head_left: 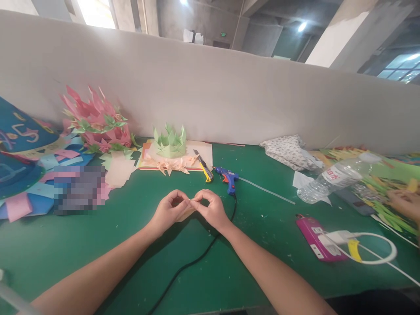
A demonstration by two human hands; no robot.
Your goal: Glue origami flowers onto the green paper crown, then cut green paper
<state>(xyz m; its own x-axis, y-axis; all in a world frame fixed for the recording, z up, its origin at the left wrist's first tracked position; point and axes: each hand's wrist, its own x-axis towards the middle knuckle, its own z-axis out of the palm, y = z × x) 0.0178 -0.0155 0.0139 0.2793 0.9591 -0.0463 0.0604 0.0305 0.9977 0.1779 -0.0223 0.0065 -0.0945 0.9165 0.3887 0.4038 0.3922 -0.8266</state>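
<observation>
Both my hands meet over the middle of the green table, pinching a small piece of peach paper (187,215). My left hand (170,211) is closed on its left part, and the fingertips of my right hand (210,209) are closed on its right end. Much of the paper is hidden by the fingers. Just beyond my hands lie a blue glue gun (229,178) with a long glue stick in its back and a yellow utility knife (204,166). Behind them a light green folded-paper crown (169,142) stands on stacked paper sheets, with folded peach paper pieces (167,165) in front.
Pink paper crowns (98,118), blue party hats (22,131) and loose paper slips stand at the left. A power strip (320,240), a plastic bottle (337,177) and another person's hand (405,199) are at the right. A black cord (190,263) runs beneath my right arm.
</observation>
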